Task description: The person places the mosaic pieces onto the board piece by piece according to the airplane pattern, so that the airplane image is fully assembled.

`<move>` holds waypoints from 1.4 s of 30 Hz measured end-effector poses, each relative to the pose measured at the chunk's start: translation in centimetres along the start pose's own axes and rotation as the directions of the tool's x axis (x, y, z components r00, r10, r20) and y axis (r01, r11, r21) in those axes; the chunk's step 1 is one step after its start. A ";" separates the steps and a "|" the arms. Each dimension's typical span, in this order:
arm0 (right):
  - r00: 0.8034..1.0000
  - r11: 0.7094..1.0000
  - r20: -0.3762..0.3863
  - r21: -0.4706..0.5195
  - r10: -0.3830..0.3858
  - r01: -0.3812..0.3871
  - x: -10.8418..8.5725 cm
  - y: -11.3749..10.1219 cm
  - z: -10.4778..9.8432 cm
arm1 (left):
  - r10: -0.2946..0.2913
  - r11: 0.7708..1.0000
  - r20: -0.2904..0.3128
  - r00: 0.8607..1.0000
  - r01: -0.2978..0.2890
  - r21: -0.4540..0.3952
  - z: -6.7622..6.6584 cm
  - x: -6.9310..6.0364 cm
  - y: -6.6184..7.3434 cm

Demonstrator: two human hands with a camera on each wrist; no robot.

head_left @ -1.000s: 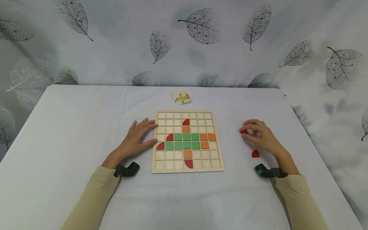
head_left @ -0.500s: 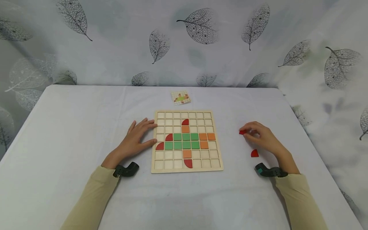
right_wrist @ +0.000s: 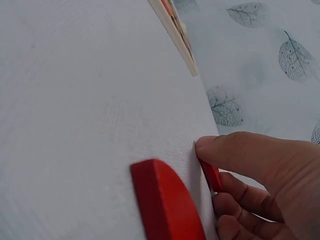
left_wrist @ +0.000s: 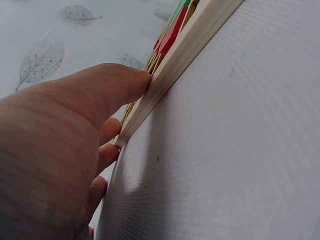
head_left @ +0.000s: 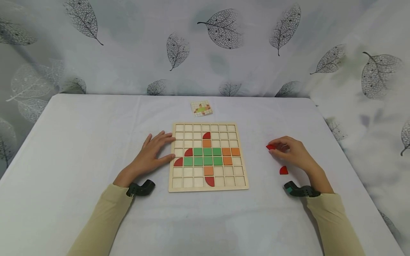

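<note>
A wooden grid board (head_left: 193,184) lies in the middle of the table, its cells partly filled with green squares (head_left: 208,161), orange squares (head_left: 227,161) and red quarter-circle pieces (head_left: 209,181). My left hand (head_left: 150,153) rests at the board's left edge, thumb and fingertips touching the rim; in the left wrist view the thumb (left_wrist: 115,87) lies on the wooden edge. Right of the board, my right hand (head_left: 293,153) pinches a red quarter-circle piece (head_left: 270,147) between thumb and fingers. Another red quarter-circle piece (head_left: 283,170) lies on the cloth below that hand, large in the right wrist view.
Behind the board lies a small pattern card (head_left: 201,108) with a coloured grid design. White cloth (head_left: 205,220) covers the table. A leaf-patterned curtain (head_left: 128,46) hangs behind and at the right. Each wrist carries a dark camera mount (head_left: 141,188).
The right hand's fingers have shifted slightly on the red piece, which now shows more clearly at the fingertips and has turned a little. The left hand and the board stay put.
</note>
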State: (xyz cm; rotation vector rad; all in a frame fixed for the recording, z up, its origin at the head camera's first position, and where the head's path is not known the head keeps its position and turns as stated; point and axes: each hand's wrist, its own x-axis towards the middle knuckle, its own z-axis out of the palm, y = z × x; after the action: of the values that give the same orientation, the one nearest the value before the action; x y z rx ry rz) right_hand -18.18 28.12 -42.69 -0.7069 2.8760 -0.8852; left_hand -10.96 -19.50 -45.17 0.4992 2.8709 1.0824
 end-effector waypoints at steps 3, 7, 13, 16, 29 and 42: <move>1.000 1.000 -0.001 -0.001 0.001 -0.001 0.1 0.0 0.0 | -0.001 1.000 -0.003 1.000 0.001 -0.003 0.0 0.0 0.0; 1.000 1.000 -0.007 0.005 0.000 0.000 0.2 -0.1 0.1 | 0.000 1.000 -0.004 1.000 0.000 -0.005 -0.1 0.0 -0.1; 1.000 0.999 0.002 0.042 0.021 -0.021 0.3 -0.4 0.5 | -0.006 1.000 -0.001 1.000 0.006 -0.001 -0.1 -0.1 -0.1; 1.000 0.999 -0.003 0.043 0.007 -0.007 0.4 -0.5 0.7 | -0.007 1.000 0.001 1.000 0.007 -0.004 -0.1 -0.1 -0.1; 0.997 0.997 -0.062 0.066 -0.041 0.045 0.6 -1.6 1.4 | -0.002 1.000 -0.001 1.000 0.002 -0.004 -0.1 0.0 0.1; 0.998 0.996 -0.035 0.071 -0.059 0.061 1.3 -3.2 2.3 | -0.005 1.000 -0.003 1.000 0.005 -0.007 -0.1 0.0 0.0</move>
State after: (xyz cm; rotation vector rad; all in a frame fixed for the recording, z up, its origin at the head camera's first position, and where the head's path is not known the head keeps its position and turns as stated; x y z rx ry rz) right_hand -17.63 23.96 -42.74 -0.7825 2.8480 -1.0117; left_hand -11.00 -19.54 -45.09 0.4898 2.8685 1.0927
